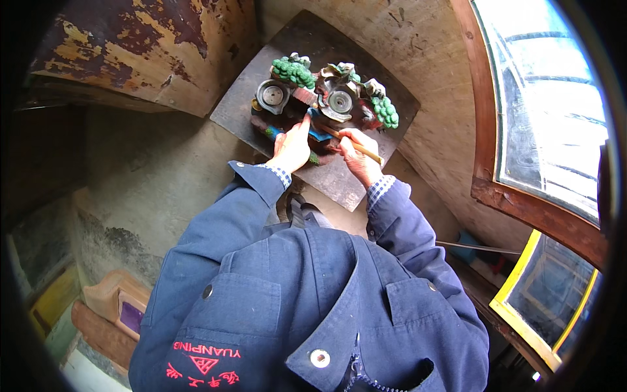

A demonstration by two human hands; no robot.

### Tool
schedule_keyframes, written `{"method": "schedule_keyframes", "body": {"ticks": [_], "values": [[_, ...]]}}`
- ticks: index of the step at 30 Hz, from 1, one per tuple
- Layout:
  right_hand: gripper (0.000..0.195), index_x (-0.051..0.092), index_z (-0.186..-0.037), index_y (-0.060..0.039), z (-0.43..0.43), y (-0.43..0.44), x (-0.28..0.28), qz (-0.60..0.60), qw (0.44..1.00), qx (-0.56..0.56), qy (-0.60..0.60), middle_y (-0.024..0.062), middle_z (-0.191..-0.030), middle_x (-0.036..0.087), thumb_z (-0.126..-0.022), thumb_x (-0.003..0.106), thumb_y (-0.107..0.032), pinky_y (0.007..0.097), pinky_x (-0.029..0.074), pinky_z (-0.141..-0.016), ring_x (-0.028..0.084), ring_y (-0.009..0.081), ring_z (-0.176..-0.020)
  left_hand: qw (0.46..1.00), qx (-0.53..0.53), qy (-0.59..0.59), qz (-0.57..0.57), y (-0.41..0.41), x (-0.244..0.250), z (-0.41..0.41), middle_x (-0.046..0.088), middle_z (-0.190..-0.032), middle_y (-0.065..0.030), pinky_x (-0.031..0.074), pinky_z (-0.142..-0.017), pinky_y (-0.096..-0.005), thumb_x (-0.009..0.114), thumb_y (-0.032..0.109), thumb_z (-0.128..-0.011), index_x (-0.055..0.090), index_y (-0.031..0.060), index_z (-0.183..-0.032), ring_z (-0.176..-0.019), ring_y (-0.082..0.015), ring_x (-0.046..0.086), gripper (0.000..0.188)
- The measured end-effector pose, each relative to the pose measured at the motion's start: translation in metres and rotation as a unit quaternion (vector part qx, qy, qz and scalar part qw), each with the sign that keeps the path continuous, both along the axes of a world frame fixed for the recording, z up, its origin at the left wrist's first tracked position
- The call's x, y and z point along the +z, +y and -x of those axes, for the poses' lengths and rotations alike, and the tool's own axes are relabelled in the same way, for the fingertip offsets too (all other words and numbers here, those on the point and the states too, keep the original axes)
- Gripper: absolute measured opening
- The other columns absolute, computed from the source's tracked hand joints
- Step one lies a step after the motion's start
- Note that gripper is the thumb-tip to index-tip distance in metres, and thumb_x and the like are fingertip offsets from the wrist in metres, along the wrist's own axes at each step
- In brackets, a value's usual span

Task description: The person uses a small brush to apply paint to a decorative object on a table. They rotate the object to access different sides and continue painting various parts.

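Note:
A painted landscape ornament (pixel 321 98) with green foliage clusters, two round recesses, a small reddish stepped part and blue patches stands on a dark square board (pixel 333 183). My right hand (pixel 361 156) grips a thin wooden-handled brush (pixel 368 151); its tip points at the blue area in the ornament's lower middle, and whether it touches cannot be told. My left hand (pixel 292 147) rests against the ornament's near side, index finger extended to the blue part beside the brush tip. The left fingers hold no tool that shows.
A worn cabinet (pixel 147 54) with peeling paint stands at the upper left, close to the board. A wooden-framed window (pixel 485 122) is on the right, with a yellow-framed pane (pixel 512 274) below it. A chair-like object (pixel 115 299) lies at the lower left.

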State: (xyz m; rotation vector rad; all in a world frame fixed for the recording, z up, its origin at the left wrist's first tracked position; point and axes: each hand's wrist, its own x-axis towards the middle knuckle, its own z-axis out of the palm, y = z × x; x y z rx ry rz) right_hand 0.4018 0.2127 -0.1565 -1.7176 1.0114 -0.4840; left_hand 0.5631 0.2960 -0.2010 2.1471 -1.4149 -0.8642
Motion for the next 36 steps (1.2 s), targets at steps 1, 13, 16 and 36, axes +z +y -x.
{"method": "schedule_keyframes", "body": {"ticks": [1, 13, 16, 36], "values": [[0.018, 0.063, -0.097, -0.0011, 0.002, -0.001, 0.003, 0.016, 1.000, 0.005, 0.014, 0.0061, -0.072, 0.062, -0.086, 0.053, -0.011, 0.0244, 0.048, -0.057, 0.057, 0.0101, -0.061, 1.000, -0.004, -0.003, 0.000, 0.000, -0.001, 0.000, 0.056, -0.116, -0.0202, 0.043, -0.089, -0.0437, 0.038, 0.003, -0.080, 0.034, 0.0049, -0.138, -0.104, -0.0379, 0.055, 0.058], [0.017, 0.063, -0.098, -0.0010, 0.002, 0.005, 0.010, 0.125, 0.990, 0.037, 0.043, 0.0140, -0.079, 0.065, -0.084, 0.057, -0.008, 0.0308, 0.050, -0.066, 0.064, 0.0232, -0.070, 0.999, -0.031, 0.004, -0.020, -0.001, -0.006, -0.006, 0.056, -0.115, -0.0167, 0.040, -0.086, -0.0476, 0.042, 0.007, -0.082, 0.031, 0.0079, -0.140, -0.104, -0.0341, 0.056, 0.059], [0.017, 0.063, -0.098, -0.0020, 0.003, 0.004, 0.017, 0.227, 0.966, 0.098, 0.075, 0.0151, -0.081, 0.062, -0.082, 0.058, -0.005, 0.0330, 0.050, -0.067, 0.062, 0.0295, -0.073, 1.000, -0.026, 0.006, -0.007, 0.000, -0.008, -0.007, 0.056, -0.115, -0.0168, 0.040, -0.086, -0.0484, 0.041, 0.007, -0.082, 0.031, 0.0082, -0.140, -0.103, -0.0346, 0.056, 0.059], [0.024, 0.060, -0.109, 0.0027, -0.003, 0.025, -0.015, -0.220, 0.965, -0.095, -0.110, 0.0091, -0.088, 0.063, -0.092, 0.056, -0.014, 0.0253, 0.052, -0.061, 0.059, 0.0122, -0.068, 0.999, -0.023, 0.027, -0.001, -0.001, -0.009, -0.007, 0.054, -0.118, -0.0179, 0.040, -0.088, -0.0467, 0.043, 0.006, -0.081, 0.031, 0.0072, -0.140, -0.106, -0.0343, 0.055, 0.060]]}}
